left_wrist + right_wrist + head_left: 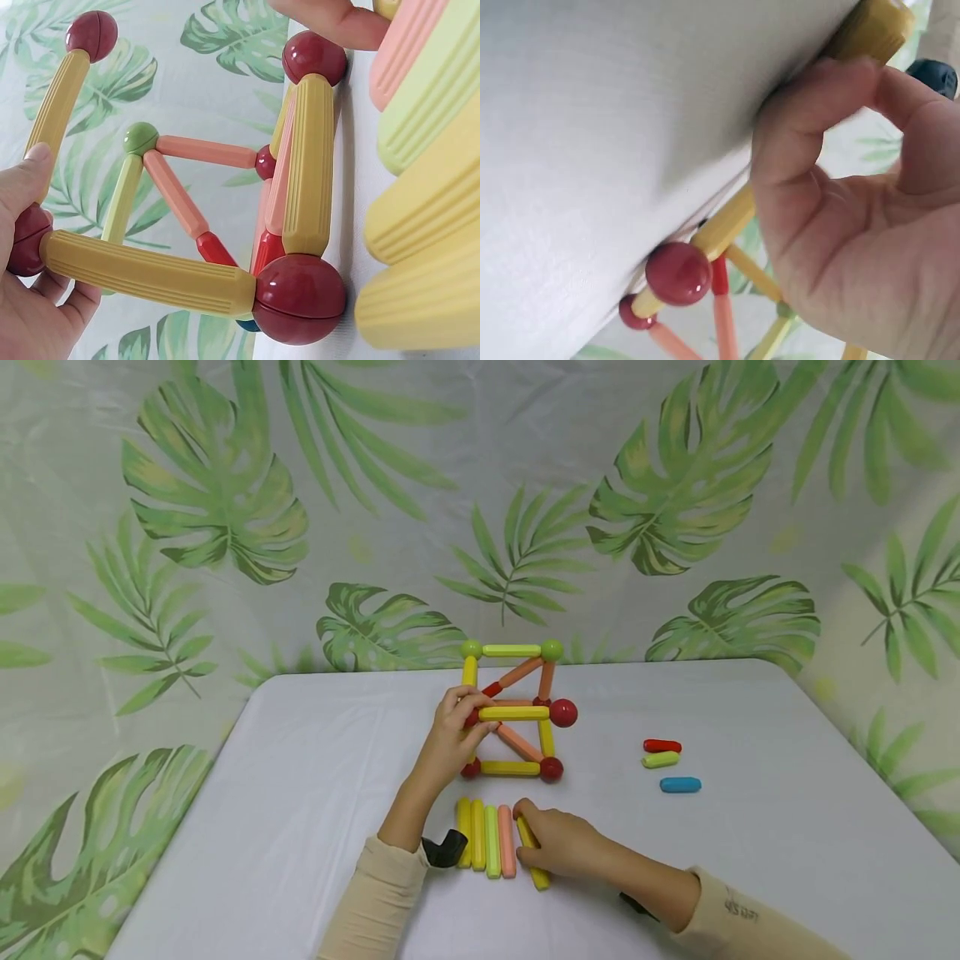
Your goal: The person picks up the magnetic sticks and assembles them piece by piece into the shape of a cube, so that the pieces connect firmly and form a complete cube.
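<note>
A stick-and-ball frame (510, 768) of yellow, salmon, red and green sticks with red and green balls stands on the table. My left hand (450, 735) holds its near upper left corner, fingers round a red ball (28, 244) and thumb on a yellow stick (517, 713). That stick reaches right to a red ball (564, 712) at its free end. In front of the frame, my right hand (562, 843) pinches a loose yellow stick (539, 878) between thumb and fingers. In the right wrist view, the yellow stick (874, 30) lies close to the tabletop, partly hidden by the fingers.
Left of the right hand lie two yellow sticks (477, 835), a light green stick (492, 842) and a salmon stick (507, 842) side by side. Short red (662, 746), green (661, 760) and blue (680, 785) sticks lie farther right. A leaf-print cloth (525, 443) hangs behind the table.
</note>
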Demonstrator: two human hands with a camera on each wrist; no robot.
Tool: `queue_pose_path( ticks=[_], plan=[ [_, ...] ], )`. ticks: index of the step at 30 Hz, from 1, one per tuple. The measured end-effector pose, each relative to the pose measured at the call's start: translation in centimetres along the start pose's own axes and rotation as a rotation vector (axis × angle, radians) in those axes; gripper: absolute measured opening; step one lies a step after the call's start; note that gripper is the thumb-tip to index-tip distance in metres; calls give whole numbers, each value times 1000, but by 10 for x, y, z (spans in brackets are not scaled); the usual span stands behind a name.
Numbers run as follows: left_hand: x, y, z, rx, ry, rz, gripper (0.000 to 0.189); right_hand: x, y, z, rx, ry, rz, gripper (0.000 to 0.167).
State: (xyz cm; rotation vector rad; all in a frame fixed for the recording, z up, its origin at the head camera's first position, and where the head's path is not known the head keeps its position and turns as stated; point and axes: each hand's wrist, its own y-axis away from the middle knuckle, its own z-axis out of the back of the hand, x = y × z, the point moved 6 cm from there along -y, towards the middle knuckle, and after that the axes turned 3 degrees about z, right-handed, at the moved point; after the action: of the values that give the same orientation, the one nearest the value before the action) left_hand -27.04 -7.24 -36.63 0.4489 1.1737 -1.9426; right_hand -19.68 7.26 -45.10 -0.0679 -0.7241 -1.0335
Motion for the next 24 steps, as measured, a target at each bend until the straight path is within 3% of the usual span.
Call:
queue_pose_path(
  ticks=[7, 12, 19, 24],
  plan=[
    [-1, 0, 0, 0, -6, -14, 25, -2, 2, 35, -216, -140, 99, 45],
    [-1, 0, 0, 2, 1, -6, 25, -13, 1, 64, -350, -279, 87, 38],
    [0, 0, 0, 1, 6, -1, 24, -29, -1, 91, -534, -253, 111, 39],
    [-1, 0, 1, -2, 12, -7, 25, -33, -1, 101, -595, -271, 131, 36]
  ],
)
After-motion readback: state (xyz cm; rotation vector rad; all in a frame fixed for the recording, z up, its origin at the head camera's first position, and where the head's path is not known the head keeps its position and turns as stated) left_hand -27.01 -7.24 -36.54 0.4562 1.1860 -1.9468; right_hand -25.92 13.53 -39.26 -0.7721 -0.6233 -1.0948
